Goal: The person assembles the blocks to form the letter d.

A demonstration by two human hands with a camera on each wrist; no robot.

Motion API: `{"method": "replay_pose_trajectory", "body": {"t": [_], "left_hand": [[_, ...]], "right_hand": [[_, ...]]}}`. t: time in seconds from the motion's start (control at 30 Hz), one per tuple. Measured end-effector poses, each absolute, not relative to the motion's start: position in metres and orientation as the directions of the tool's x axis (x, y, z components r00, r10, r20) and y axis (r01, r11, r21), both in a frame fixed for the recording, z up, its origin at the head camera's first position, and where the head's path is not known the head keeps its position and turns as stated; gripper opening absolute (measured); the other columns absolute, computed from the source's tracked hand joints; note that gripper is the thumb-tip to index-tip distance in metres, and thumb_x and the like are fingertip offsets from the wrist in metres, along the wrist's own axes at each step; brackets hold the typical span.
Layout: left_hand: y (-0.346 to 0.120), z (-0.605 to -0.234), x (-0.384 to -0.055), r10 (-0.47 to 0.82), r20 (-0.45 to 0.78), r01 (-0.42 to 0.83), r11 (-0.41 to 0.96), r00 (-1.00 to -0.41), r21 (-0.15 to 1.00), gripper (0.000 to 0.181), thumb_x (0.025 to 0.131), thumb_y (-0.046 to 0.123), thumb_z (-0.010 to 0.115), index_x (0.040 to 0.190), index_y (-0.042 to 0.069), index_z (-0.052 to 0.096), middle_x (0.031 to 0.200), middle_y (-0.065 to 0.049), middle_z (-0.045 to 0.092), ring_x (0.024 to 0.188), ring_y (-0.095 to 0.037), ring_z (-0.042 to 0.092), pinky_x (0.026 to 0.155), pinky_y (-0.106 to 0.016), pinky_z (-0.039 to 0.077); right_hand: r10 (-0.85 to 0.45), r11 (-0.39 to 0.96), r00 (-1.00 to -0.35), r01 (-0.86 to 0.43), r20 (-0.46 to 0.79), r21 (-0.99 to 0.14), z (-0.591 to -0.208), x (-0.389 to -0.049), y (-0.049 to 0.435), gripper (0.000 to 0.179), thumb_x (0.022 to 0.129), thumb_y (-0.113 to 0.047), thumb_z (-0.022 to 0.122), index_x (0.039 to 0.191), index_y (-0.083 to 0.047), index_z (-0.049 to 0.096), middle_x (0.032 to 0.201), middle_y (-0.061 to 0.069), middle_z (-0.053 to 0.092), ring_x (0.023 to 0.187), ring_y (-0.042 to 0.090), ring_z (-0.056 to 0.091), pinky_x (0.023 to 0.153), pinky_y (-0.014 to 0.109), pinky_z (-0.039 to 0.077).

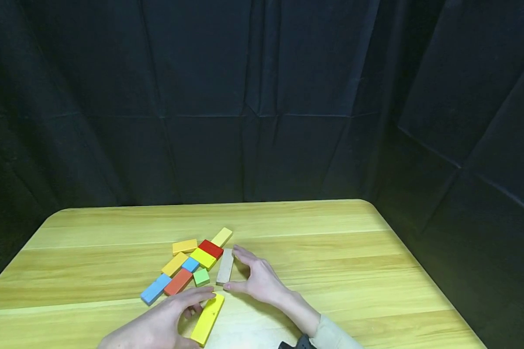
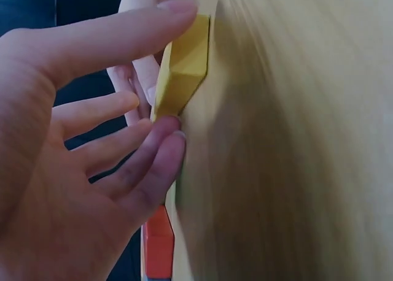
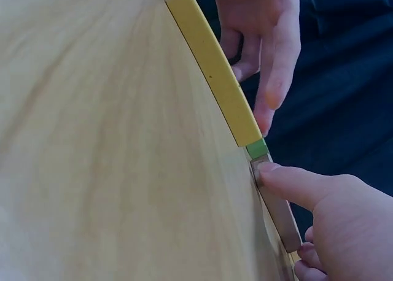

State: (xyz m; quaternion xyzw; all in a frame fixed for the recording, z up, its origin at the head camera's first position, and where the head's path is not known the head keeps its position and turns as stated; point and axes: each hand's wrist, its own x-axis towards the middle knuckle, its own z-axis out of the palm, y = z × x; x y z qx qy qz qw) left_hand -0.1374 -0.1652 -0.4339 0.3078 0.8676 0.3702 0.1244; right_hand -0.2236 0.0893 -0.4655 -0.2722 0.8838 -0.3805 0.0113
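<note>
My left hand (image 1: 168, 312) holds a long yellow wooden block (image 1: 208, 320) near the table's front, its thumb at the near end and its fingers at the far end. In the left wrist view, thumb and fingertips meet the yellow block (image 2: 187, 54). To the right, my right hand (image 1: 262, 280) grips a pale greyish wooden block (image 1: 225, 266) lengthwise between thumb and fingers. The right wrist view has the thumb on one end of this pale block (image 3: 279, 210). A small green block (image 1: 201, 277) lies just left of it.
Left of the pale block, several blocks lie close together, among them a red (image 1: 211, 248), a yellow (image 1: 203, 258), an orange-red (image 1: 178, 282) and a blue one (image 1: 155, 289). A cream block (image 1: 222, 237) is farthest back. Dark curtains (image 1: 262, 121) hang behind the wooden table (image 1: 353, 261).
</note>
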Motion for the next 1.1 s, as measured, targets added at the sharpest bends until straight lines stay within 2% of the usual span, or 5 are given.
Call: {"method": "replay_pose_trajectory", "body": {"t": [0.2, 0.47, 0.63, 0.77, 1.1], "left_hand": [[-0.169, -0.435, -0.138, 0.611, -0.05, 0.385, 0.558, -0.79, 0.735, 0.085, 0.072, 0.036, 0.088, 0.146, 0.021, 0.05, 0.135, 0.008, 0.055, 0.11, -0.006, 0.051, 0.095, -0.025, 0.049], [-0.169, -0.437, -0.138, 0.591, -0.08, 0.339, 0.563, -0.803, 0.754, 0.091, 0.071, 0.051, 0.086, 0.148, 0.022, 0.048, 0.123, 0.012, 0.056, 0.107, -0.008, 0.05, 0.095, -0.024, 0.048], [-0.168, -0.44, -0.139, 0.586, -0.019, 0.401, 0.578, -0.81, 0.711, 0.096, 0.067, 0.061, 0.084, 0.146, 0.018, 0.052, 0.133, 0.007, 0.059, 0.115, -0.008, 0.054, 0.1, -0.028, 0.049], [-0.166, -0.441, -0.138, 0.584, 0.032, 0.448, 0.584, -0.811, 0.677, 0.096, 0.067, 0.064, 0.082, 0.145, 0.015, 0.053, 0.141, 0.001, 0.058, 0.126, -0.017, 0.055, 0.103, -0.032, 0.049], [-0.161, -0.441, -0.135, 0.58, 0.057, 0.464, 0.584, -0.813, 0.666, 0.097, 0.067, 0.066, 0.081, 0.145, 0.014, 0.053, 0.145, 0.0, 0.056, 0.132, -0.03, 0.052, 0.106, -0.037, 0.048]], "right_hand": [[-0.48, 0.56, -0.853, -0.477, 0.204, -0.678, -0.466, -0.224, 0.089, 0.083, 0.078, -0.041, 0.084, 0.144, -0.003, 0.051, 0.154, 0.007, 0.046, 0.141, 0.026, 0.044, 0.114, 0.047, 0.039], [-0.464, 0.568, -0.86, -0.472, 0.212, -0.674, -0.465, -0.221, 0.089, 0.085, 0.074, -0.039, 0.087, 0.142, 0.0, 0.053, 0.151, 0.009, 0.048, 0.139, 0.028, 0.046, 0.113, 0.046, 0.04], [-0.452, 0.557, -0.867, -0.458, 0.21, -0.692, -0.465, -0.218, 0.091, 0.085, 0.074, -0.038, 0.087, 0.141, 0.001, 0.053, 0.151, 0.011, 0.049, 0.139, 0.028, 0.046, 0.114, 0.046, 0.039], [-0.445, 0.543, -0.875, -0.435, 0.193, -0.718, -0.465, -0.216, 0.092, 0.084, 0.074, -0.036, 0.087, 0.141, 0.001, 0.053, 0.151, 0.009, 0.049, 0.139, 0.026, 0.045, 0.114, 0.046, 0.039], [-0.452, 0.542, -0.869, -0.446, 0.201, -0.712, -0.463, -0.211, 0.1, 0.082, 0.073, -0.035, 0.088, 0.139, 0.001, 0.055, 0.149, 0.009, 0.05, 0.138, 0.028, 0.047, 0.113, 0.046, 0.04]]}}
